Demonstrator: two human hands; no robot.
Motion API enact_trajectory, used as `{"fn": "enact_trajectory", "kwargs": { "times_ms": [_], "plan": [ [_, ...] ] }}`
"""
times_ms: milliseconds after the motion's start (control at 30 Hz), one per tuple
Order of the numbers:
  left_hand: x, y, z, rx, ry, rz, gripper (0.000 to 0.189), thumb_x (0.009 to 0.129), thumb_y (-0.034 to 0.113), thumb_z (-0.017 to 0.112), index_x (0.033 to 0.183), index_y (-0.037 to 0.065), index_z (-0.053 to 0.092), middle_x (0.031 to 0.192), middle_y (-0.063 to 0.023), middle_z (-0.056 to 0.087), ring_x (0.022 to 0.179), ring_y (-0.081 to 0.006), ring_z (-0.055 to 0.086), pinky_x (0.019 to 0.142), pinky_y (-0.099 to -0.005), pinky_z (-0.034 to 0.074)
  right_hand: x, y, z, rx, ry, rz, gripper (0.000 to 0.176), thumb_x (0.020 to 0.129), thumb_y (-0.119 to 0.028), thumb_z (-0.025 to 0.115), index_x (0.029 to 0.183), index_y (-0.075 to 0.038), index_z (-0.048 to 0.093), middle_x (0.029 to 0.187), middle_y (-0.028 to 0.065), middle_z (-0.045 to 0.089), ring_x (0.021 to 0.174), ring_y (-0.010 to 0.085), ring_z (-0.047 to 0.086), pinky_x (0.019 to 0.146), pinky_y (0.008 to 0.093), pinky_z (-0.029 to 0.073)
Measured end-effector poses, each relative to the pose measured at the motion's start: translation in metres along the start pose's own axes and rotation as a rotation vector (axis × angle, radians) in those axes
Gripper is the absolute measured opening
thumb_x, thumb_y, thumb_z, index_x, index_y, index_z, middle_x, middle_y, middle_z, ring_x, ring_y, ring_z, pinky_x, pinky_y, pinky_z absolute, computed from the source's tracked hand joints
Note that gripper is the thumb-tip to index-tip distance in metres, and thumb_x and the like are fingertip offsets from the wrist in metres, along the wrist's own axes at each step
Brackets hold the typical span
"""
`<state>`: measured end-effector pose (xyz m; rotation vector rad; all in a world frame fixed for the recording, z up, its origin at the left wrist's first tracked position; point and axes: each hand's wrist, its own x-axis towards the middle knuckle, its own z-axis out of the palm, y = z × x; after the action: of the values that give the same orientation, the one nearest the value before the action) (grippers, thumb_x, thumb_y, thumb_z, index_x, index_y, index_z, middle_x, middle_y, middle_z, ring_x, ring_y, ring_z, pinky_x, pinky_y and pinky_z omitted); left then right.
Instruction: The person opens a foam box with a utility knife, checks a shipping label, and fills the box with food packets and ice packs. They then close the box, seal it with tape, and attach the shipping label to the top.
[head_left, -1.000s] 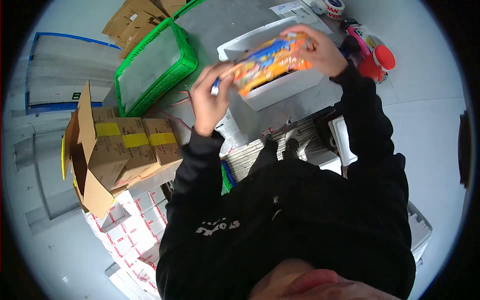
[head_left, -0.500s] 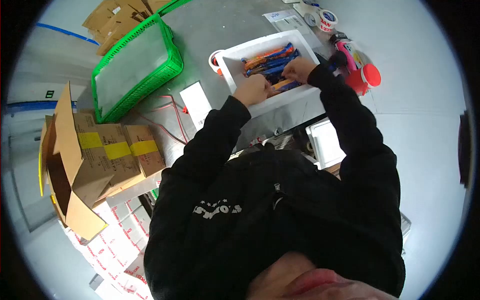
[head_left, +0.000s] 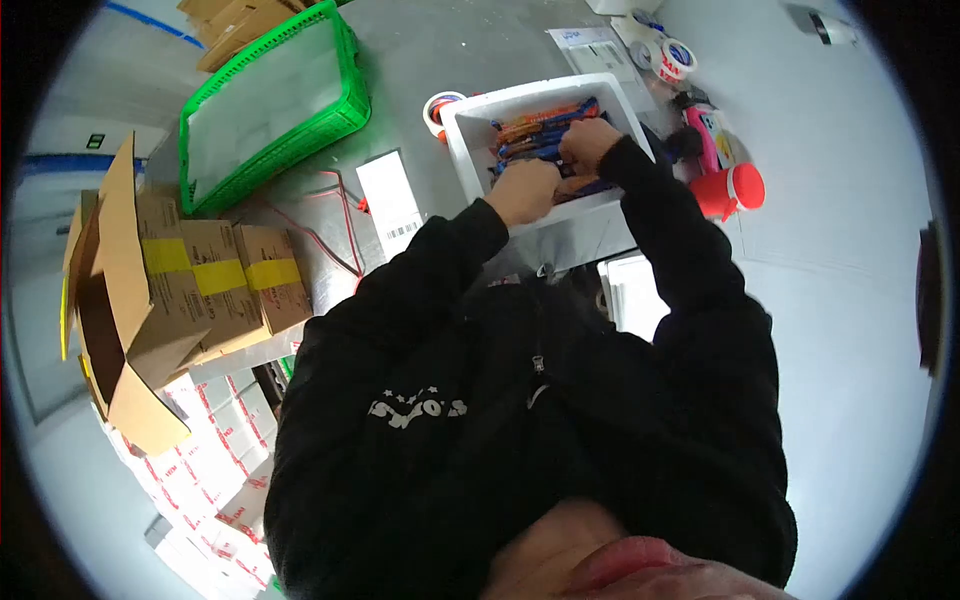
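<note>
A white foam box stands on the metal table, with several long blue-and-orange wrapped packets lying side by side in it. My left hand reaches over the near left part of the box, its fingers closed on a packet at the near end of the row. Farther in and to the right, my right hand is bent down among the packets with closed fingers. Both sets of fingertips are partly hidden, so the exact grip on the packets is hard to see.
Left of the box are a tape roll, a white labelled card and a green crate. Cardboard boxes stand at the left. A red-lidded container, a pink item and another tape roll sit at the right.
The whole view has shifted slightly. My right hand has moved left and nearer my left hand inside the box. My left hand stays at the near packets.
</note>
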<state>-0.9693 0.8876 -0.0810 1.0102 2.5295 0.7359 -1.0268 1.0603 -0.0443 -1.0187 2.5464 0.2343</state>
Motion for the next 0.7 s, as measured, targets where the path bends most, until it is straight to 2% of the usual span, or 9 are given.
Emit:
{"fn": "enact_trajectory", "kwargs": {
  "times_ms": [100, 200, 300, 333, 400, 500, 567, 633, 700],
  "plan": [
    [0.004, 0.004, 0.012, 0.043, 0.038, -0.044, 0.02, 0.078, 0.017, 0.063, 0.095, 0.015, 0.073, 0.081, -0.0158, 0.066, 0.079, -0.0358, 0.064, 0.071, -0.0457, 0.05, -0.013, 0.004, 0.007, 0.139, 0.198, -0.078, 0.025, 0.068, -0.037, 0.072, 0.072, -0.012, 0.071, 0.074, 0.0131, 0.067, 0.077, 0.0314, 0.067, 0.067, 0.0439, 0.054],
    [0.006, 0.012, 0.013, 0.032, 0.004, -0.162, 0.019, 0.078, 0.019, 0.063, 0.093, 0.013, 0.073, 0.083, -0.0154, 0.066, 0.082, -0.0344, 0.064, 0.072, -0.0435, 0.051, -0.008, -0.001, 0.042, 0.093, 0.029, 0.111, 0.021, 0.074, -0.033, 0.07, 0.075, -0.012, 0.072, 0.079, 0.011, 0.068, 0.078, 0.0303, 0.067, 0.07, 0.0437, 0.054],
    [-0.004, 0.015, 0.008, -0.218, 0.699, -0.342, 0.022, 0.082, 0.022, 0.063, 0.098, 0.009, 0.069, 0.094, -0.0152, 0.066, 0.085, -0.0293, 0.066, 0.078, -0.0407, 0.051, -0.016, 0.044, 0.049, 0.365, -0.012, -0.006, 0.019, 0.08, -0.028, 0.068, 0.084, -0.01, 0.073, 0.095, 0.0118, 0.068, 0.094, 0.0293, 0.065, 0.082, 0.043, 0.051],
    [-0.002, 0.014, 0.005, -0.207, 0.704, -0.358, 0.022, 0.082, 0.022, 0.063, 0.098, 0.009, 0.069, 0.094, -0.0152, 0.066, 0.085, -0.0293, 0.066, 0.078, -0.0407, 0.051, -0.027, 0.051, 0.048, 0.367, -0.009, -0.026, 0.019, 0.08, -0.028, 0.068, 0.084, -0.01, 0.073, 0.095, 0.0118, 0.068, 0.094, 0.0293, 0.065, 0.082, 0.043, 0.051],
    [0.002, 0.019, -0.009, -0.972, 0.599, -0.703, 0.045, 0.089, 0.038, 0.052, 0.124, 0.01, 0.049, 0.111, -0.017, 0.059, 0.103, -0.0317, 0.058, 0.088, -0.0487, 0.044, -0.053, 0.065, 0.043, 0.476, 0.789, 0.083, 0.032, 0.084, -0.024, 0.065, 0.112, -0.01, 0.066, 0.111, 0.0146, 0.064, 0.111, 0.0313, 0.057, 0.094, 0.0401, 0.045],
    [0.011, 0.026, -0.018, -1.683, 0.48, -0.991, 0.062, 0.093, 0.054, 0.036, 0.138, 0.01, 0.035, 0.125, -0.0184, 0.053, 0.116, -0.0332, 0.052, 0.095, -0.0537, 0.039, -0.038, 0.082, 0.108, 0.746, 1.096, 0.144, 0.056, 0.086, -0.023, 0.064, 0.137, -0.012, 0.044, 0.117, 0.0196, 0.061, 0.122, 0.0352, 0.048, 0.1, 0.0395, 0.039],
    [0.027, 0.008, -0.003, -1.964, 0.484, -0.887, 0.064, 0.093, 0.059, 0.033, 0.132, 0.009, 0.042, 0.125, -0.0174, 0.054, 0.115, -0.0327, 0.053, 0.097, -0.0521, 0.041, -0.038, 0.081, 0.109, 0.841, 1.015, 0.149, 0.062, 0.087, -0.019, 0.062, 0.142, -0.014, 0.034, 0.119, 0.0216, 0.059, 0.12, 0.0373, 0.049, 0.099, 0.0404, 0.04],
    [0.042, 0.008, 0.01, -1.879, 0.487, -0.837, 0.06, 0.094, 0.057, 0.032, 0.126, 0.009, 0.046, 0.12, -0.0174, 0.057, 0.109, -0.0311, 0.056, 0.094, -0.0495, 0.044, -0.055, 0.071, 0.087, 1.106, 0.656, 0.338, 0.068, 0.088, -0.01, 0.057, 0.147, -0.015, 0.023, 0.125, 0.0265, 0.054, 0.114, 0.0413, 0.054, 0.095, 0.0432, 0.043],
    [0.048, -0.01, 0.028, -1.767, 0.438, -0.726, 0.064, 0.093, 0.062, 0.029, 0.122, 0.01, 0.051, 0.117, -0.0179, 0.058, 0.107, -0.0296, 0.057, 0.092, -0.0472, 0.046, -0.06, 0.071, 0.09, 1.106, 0.676, 0.328, 0.068, 0.088, -0.009, 0.056, 0.147, -0.015, 0.022, 0.126, 0.0267, 0.053, 0.112, 0.0418, 0.055, 0.094, 0.0428, 0.044]
  ]
}}
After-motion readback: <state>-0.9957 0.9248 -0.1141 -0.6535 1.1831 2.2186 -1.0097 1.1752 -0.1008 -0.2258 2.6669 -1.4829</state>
